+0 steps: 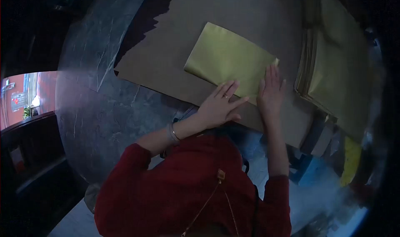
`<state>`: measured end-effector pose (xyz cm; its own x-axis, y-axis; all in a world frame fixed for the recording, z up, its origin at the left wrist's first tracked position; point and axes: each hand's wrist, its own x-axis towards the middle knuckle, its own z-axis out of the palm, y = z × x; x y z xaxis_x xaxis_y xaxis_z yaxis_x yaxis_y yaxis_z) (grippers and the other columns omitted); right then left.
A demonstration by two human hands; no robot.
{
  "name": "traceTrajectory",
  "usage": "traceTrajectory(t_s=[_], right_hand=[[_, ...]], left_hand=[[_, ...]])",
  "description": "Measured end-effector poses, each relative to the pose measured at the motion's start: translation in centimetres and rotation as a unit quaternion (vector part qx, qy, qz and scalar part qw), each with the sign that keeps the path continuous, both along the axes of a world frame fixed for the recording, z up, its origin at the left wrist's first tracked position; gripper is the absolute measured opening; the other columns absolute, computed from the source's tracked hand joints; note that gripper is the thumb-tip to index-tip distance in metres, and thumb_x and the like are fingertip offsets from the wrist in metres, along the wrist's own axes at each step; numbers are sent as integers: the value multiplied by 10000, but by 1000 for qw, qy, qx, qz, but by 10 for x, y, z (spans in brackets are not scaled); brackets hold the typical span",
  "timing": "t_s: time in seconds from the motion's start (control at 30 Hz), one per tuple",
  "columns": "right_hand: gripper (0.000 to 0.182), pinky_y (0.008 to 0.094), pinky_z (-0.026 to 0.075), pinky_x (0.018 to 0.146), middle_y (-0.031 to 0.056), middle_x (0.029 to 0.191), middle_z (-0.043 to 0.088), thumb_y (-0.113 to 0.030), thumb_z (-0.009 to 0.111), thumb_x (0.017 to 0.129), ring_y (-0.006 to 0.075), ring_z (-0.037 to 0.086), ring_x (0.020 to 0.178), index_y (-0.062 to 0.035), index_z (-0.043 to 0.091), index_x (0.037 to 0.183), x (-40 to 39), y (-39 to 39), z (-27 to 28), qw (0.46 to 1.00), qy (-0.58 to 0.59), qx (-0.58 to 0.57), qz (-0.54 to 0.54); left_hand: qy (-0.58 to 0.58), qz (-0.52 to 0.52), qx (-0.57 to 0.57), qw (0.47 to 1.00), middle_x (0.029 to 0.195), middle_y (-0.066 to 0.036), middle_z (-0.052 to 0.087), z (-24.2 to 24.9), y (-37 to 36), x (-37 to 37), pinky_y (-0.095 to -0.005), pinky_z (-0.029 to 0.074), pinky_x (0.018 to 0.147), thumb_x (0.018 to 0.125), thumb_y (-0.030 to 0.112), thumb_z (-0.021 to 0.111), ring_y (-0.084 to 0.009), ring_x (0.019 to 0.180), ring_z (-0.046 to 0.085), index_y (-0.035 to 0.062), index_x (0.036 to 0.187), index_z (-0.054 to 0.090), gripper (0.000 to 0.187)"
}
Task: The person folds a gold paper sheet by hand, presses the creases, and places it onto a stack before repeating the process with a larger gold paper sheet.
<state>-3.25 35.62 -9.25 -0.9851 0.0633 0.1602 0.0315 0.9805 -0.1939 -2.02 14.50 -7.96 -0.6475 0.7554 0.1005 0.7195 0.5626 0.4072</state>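
A flat gold envelope or folded gold sheet (227, 56) lies at a slant on a brown cardboard sheet (166, 66). Across its near edge rests my left hand (220, 103), fingers spread and lying on the gold surface; it wears a ring, with bangles at the wrist. My right hand (271, 89) lies flat along the right edge, its fingertips by the far right corner, where the gold material is slightly raised. Neither hand grasps anything that I can see.
To the right stands a thick stack of gold sheets (333, 70). A dark torn patch (139, 27) marks the cardboard's left side. The grey tabletop (112, 116) shows beyond it. Below right are a blue box (310, 170) and a yellow item (351, 161).
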Motion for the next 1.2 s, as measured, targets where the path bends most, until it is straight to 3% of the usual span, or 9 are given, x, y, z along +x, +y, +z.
traceTrajectory(t_s=[0.1, 0.53, 0.8, 0.97, 1.0, 1.13, 1.2], right_hand=[[480, 527, 188, 1122, 75, 1510, 293, -251, 338, 993, 242, 267, 1398, -91, 310, 1445, 0, 4, -6, 999, 0, 46, 6], [484, 516, 170, 1130, 56, 1523, 275, -255, 332, 999, 234, 248, 1407, -101, 292, 1456, 0, 2, -6, 999, -4, 42, -1], [491, 529, 168, 1127, 105, 1511, 281, -245, 333, 995, 262, 258, 1397, -42, 300, 1441, 3, 0, 6, 999, -36, 35, 4], [480, 539, 170, 1123, 108, 1500, 301, -245, 340, 994, 266, 264, 1393, -40, 328, 1427, 5, 1, 1, 1000, 3, 22, 11], [477, 542, 170, 1123, 110, 1499, 300, -246, 341, 994, 266, 263, 1393, -39, 336, 1423, 4, 0, 1, 1000, -1, 18, 14], [510, 522, 154, 1133, 119, 1500, 291, -230, 365, 967, 271, 261, 1395, -42, 300, 1436, 3, -1, 1, 1000, -22, 15, 0], [513, 520, 154, 1133, 117, 1499, 293, -233, 371, 966, 271, 257, 1397, -48, 299, 1439, 3, 1, -2, 1000, -14, 11, 7]], left_hand=[[17, 19, -17, 1000, 1478, -236, 258, 0, -18, -5, -480, 266, 1098, 863, 527, 519, -387, 1365, 266, 261, 1422, 392, 631], [88, 153, -83, 981, 1450, -249, 312, 8, -84, -26, -499, 219, 1104, 836, 579, 524, -377, 1366, 282, 248, 1390, 444, 651], [94, 183, -101, 974, 1467, -260, 281, 12, -95, -27, -501, 221, 1103, 840, 564, 529, -378, 1375, 268, 197, 1395, 440, 671], [116, 198, -53, 972, 1454, -204, 339, 10, -74, -23, -472, 256, 1098, 876, 431, 564, -334, 1360, 313, 13, 1335, 455, 631], [124, 194, -9, 973, 1444, -176, 364, 8, -66, -22, -448, 278, 1092, 892, 357, 564, -311, 1342, 345, -28, 1302, 459, 572], [91, 134, 30, 986, 1444, -181, 363, 12, -18, -19, -438, 279, 1094, 913, 353, 531, -306, 1348, 336, -30, 1314, 440, 562], [68, 20, -8, 997, 1450, -172, 361, 14, 10, -13, -422, 255, 1108, 937, 379, 479, -291, 1356, 324, -25, 1356, 401, 587]])
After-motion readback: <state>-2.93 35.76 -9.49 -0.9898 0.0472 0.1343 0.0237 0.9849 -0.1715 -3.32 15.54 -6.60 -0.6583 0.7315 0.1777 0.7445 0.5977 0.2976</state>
